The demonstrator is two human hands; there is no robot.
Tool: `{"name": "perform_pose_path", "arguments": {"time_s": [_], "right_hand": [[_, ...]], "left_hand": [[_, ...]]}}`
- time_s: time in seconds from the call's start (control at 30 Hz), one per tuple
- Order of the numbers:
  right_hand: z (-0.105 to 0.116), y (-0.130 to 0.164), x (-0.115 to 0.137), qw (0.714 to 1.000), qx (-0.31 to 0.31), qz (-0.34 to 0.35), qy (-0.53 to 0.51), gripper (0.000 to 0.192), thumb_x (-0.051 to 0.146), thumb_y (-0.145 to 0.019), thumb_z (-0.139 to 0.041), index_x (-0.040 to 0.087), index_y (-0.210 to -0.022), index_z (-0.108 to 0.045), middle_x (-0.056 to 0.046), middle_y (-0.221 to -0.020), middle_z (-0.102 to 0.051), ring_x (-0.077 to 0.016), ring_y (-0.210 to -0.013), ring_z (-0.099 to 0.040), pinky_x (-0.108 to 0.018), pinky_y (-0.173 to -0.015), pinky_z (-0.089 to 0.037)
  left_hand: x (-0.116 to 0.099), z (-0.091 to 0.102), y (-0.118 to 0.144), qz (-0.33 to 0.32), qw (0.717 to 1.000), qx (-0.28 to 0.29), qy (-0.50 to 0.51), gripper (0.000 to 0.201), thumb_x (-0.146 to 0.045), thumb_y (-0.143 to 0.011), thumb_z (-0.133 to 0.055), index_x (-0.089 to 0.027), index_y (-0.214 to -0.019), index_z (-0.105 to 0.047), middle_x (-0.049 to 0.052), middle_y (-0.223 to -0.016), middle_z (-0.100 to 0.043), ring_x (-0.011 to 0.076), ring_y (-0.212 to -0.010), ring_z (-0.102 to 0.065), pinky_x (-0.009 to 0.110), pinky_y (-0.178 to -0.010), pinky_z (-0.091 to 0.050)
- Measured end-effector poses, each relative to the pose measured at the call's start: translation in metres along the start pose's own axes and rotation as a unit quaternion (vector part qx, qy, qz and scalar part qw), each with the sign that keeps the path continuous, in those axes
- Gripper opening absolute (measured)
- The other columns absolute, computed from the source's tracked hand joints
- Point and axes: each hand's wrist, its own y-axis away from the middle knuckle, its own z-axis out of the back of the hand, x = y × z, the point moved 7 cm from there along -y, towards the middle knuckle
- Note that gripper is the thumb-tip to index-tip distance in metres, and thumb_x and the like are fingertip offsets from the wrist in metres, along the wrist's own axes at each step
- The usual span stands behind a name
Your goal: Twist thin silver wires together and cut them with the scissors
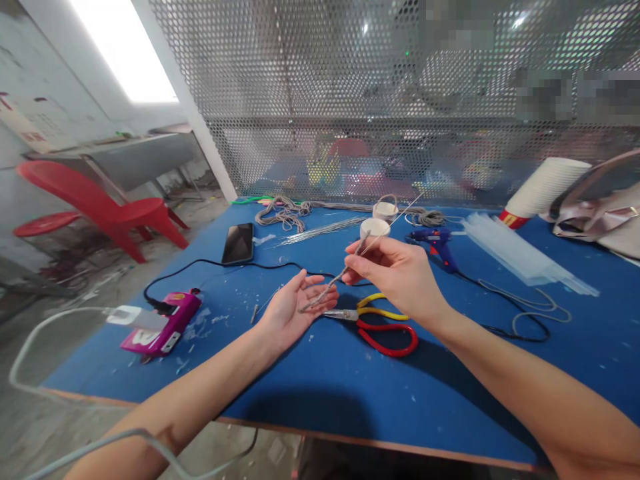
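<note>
Grey is the cord (320, 297) which the right hand (405, 273) pinches near its upper end, with the thumb and fingertips pressed together. From this pinch the cord goes down and to the left, its long axis slanting toward the person, and its lower end lies over the left hand (293, 315). This palm is turned up, with the fingers loose and not closed on it, so the left hand is the nearer of the 2 to that end. A thin wire (400, 215) leaves the same pinch the opposite way, up and to the right; from where I stand, I cannot tell if it runs inside the cord. Just beside the left fingers, scissors (358, 316) lie on the blue table (480, 400). Farther out are a bundle of wires (325, 230) and a glue gun (437, 241).
</note>
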Motion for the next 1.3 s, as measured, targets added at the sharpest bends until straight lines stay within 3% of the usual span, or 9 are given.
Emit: {"name": "perform_pose_path", "arguments": {"time_s": [0.33,0.53,0.67,0.73,0.83,0.9,1.17,1.3], "right_hand": [[-0.006,0.003,0.001,1.000,0.012,0.003,0.003,0.010,0.022,-0.074,-0.067,0.015,-0.081,-0.063,0.002,-0.065,-0.063,-0.0114,-0.059,-0.065,-0.027,-0.063,-0.056],[-0.003,0.000,-0.004,1.000,0.008,-0.001,-0.003,0.013,0.023,-0.075,-0.066,0.015,-0.084,-0.063,0.002,-0.064,-0.063,-0.0117,-0.059,-0.064,-0.028,-0.064,-0.056],[-0.003,-0.001,-0.005,1.000,0.007,0.004,-0.006,0.013,0.023,-0.075,-0.066,0.015,-0.084,-0.063,0.002,-0.064,-0.063,-0.0114,-0.059,-0.064,-0.028,-0.063,-0.057],[-0.004,-0.002,-0.005,1.000,0.011,0.005,-0.014,0.012,0.023,-0.075,-0.066,0.015,-0.083,-0.063,0.002,-0.063,-0.063,-0.0111,-0.059,-0.064,-0.027,-0.062,-0.057],[-0.004,-0.004,-0.008,1.000,0.014,-0.001,-0.028,0.011,0.024,-0.075,-0.065,0.015,-0.083,-0.062,0.003,-0.063,-0.062,-0.0108,-0.059,-0.064,-0.026,-0.062,-0.057],[-0.004,-0.005,-0.011,0.999,0.016,-0.008,-0.037,0.012,0.024,-0.075,-0.066,0.015,-0.083,-0.062,0.003,-0.063,-0.063,-0.0108,-0.059,-0.065,-0.026,-0.062,-0.058],[-0.006,-0.011,-0.025,0.997,0.017,-0.049,-0.064,0.015,0.026,-0.073,-0.066,0.015,-0.080,-0.060,0.002,-0.063,-0.063,-0.0115,-0.058,-0.066,-0.025,-0.062,-0.058],[-0.004,-0.014,-0.026,0.996,0.019,-0.063,-0.060,0.010,0.023,-0.074,-0.064,0.014,-0.078,-0.060,0.002,-0.061,-0.063,-0.0110,-0.057,-0.066,-0.024,-0.061,-0.057]], "left_hand": [[0.014,0.001,-0.001,0.035,0.998,-0.013,-0.042,0.029,-0.029,-0.092,-0.038,-0.011,-0.081,-0.058,0.013,-0.071,-0.071,0.0205,-0.066,-0.070,0.034,-0.073,-0.056],[0.018,-0.003,0.000,0.048,0.997,0.011,-0.057,0.029,-0.028,-0.092,-0.039,-0.011,-0.079,-0.059,0.012,-0.068,-0.069,0.0195,-0.064,-0.069,0.032,-0.069,-0.056],[0.020,-0.005,0.000,0.058,0.994,0.039,-0.085,0.028,-0.029,-0.092,-0.038,-0.011,-0.083,-0.058,0.010,-0.064,-0.067,0.0157,-0.053,-0.065,0.026,-0.054,-0.054],[0.020,-0.005,0.001,0.060,0.992,0.049,-0.095,0.026,-0.030,-0.092,-0.039,-0.013,-0.083,-0.058,0.004,-0.055,-0.061,0.0112,-0.040,-0.056,0.019,-0.039,-0.044],[0.019,-0.006,0.002,0.050,0.992,0.058,-0.103,0.023,-0.031,-0.090,-0.044,-0.014,-0.081,-0.057,-0.006,-0.042,-0.043,0.0039,-0.028,-0.034,0.013,-0.030,-0.023],[0.019,-0.005,0.002,0.038,0.991,0.060,-0.112,0.022,-0.032,-0.087,-0.049,-0.014,-0.078,-0.057,-0.009,-0.040,-0.035,0.0018,-0.028,-0.024,0.012,-0.030,-0.015],[0.013,0.002,0.000,-0.033,0.985,0.045,-0.162,0.026,-0.039,-0.074,-0.065,-0.017,-0.076,-0.053,-0.013,-0.041,-0.028,0.0007,-0.032,-0.014,0.013,-0.033,-0.008],[0.003,0.000,0.004,-0.070,0.973,0.025,-0.219,0.032,-0.046,-0.071,-0.065,-0.016,-0.076,-0.056,-0.011,-0.041,-0.036,0.0028,-0.031,-0.025,0.015,-0.034,-0.016]]}}
